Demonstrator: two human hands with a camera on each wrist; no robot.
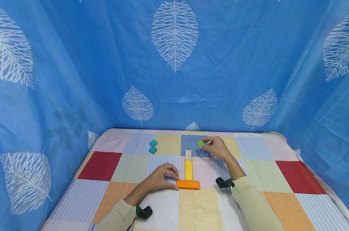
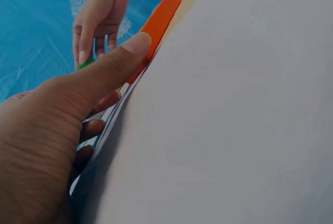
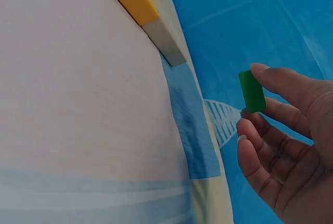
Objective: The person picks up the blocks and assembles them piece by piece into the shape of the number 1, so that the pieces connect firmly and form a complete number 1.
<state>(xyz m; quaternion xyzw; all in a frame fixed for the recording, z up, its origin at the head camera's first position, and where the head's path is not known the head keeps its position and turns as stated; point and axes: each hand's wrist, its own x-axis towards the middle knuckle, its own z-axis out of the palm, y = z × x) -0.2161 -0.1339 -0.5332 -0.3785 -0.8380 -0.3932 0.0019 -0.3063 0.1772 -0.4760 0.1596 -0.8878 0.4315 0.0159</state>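
Note:
My right hand pinches a small green block between thumb and fingers, above the cloth near the far edge. In the right wrist view the green block shows its flat side. At its left end, my left hand holds a long orange block that lies crosswise on the cloth, the thumb on its near side. From the orange block a yellow block runs away from me, with a pale wooden block at its far end. The left hand's fingertips are partly hidden in the left wrist view.
Two teal blocks lie close together toward the far left. A patchwork cloth covers the table. Blue curtains with white leaf prints stand behind and at both sides. Each wrist wears a black band.

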